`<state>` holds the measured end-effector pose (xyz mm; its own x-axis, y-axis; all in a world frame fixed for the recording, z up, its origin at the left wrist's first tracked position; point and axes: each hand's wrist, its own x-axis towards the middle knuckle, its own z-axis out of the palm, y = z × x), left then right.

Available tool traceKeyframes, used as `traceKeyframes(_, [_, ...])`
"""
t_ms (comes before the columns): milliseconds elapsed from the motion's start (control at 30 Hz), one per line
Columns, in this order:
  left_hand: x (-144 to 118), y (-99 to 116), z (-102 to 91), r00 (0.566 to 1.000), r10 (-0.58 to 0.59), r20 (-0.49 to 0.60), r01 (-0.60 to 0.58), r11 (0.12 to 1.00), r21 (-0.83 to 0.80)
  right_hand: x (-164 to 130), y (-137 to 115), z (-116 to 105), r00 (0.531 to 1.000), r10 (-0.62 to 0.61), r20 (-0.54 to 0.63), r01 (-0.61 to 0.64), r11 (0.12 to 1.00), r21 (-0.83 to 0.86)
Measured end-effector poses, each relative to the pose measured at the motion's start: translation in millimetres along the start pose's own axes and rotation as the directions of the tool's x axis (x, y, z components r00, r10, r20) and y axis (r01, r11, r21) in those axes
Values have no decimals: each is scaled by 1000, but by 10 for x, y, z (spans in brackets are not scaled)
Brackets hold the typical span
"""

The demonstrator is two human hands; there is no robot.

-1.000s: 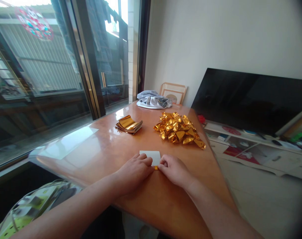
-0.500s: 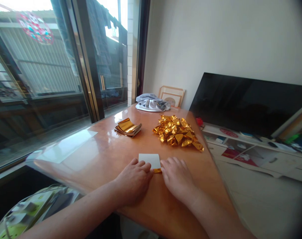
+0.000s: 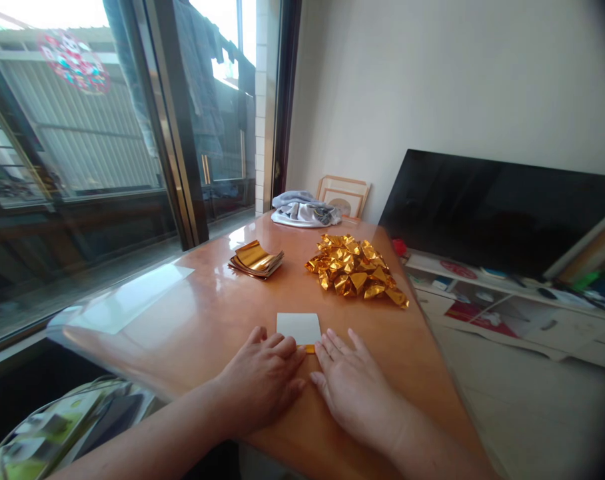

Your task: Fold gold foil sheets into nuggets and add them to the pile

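Note:
A square of gold foil paper (image 3: 298,327) lies pale side up on the table in front of me. Along its near edge a narrow gold strip is folded over. My left hand (image 3: 265,373) has its fingers bent over the left part of that fold, holding it down; the fingertips are partly hidden. At the right end of the strip, my right hand (image 3: 355,387) lies flat and open, its fingers stretched out and touching the paper's edge.
Beyond the paper, a stack of gold foil sheets (image 3: 256,259) lies to the left and a heap of folded gold foil pieces (image 3: 355,267) to the right. Grey cloth (image 3: 305,208) sits at the far end of the wooden table (image 3: 222,313). A television (image 3: 497,207) stands at the right.
My right hand has slid slightly nearer to me and flattened, its thumb now showing apart from the fingers. The left hand stays at the fold, its thumb now visible.

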<state>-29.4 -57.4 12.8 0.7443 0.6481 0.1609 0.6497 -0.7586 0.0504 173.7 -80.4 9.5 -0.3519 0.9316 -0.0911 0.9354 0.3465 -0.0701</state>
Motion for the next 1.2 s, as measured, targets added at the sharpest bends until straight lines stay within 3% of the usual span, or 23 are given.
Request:
traceKeyframes(467, [-338,-103,-76,999,-33,29,35,997,-73,24,19,-40,998,-42,-41,43,999,5])
traceKeyframes(733, [-17,-93,-175,990,-127,65,131,990,-56,144,190,-81,978,-120,-168,132,989,66])
traceKeyframes(967, [200,-216,-144,994,-64,92,69,996,-48,205,293,-40,975,-112,-193,142,978,150])
traceKeyframes(1200, [205,-221,28,1000,-13,17,10,992,129,306,425,155,969,-141,-202,173,973,153])
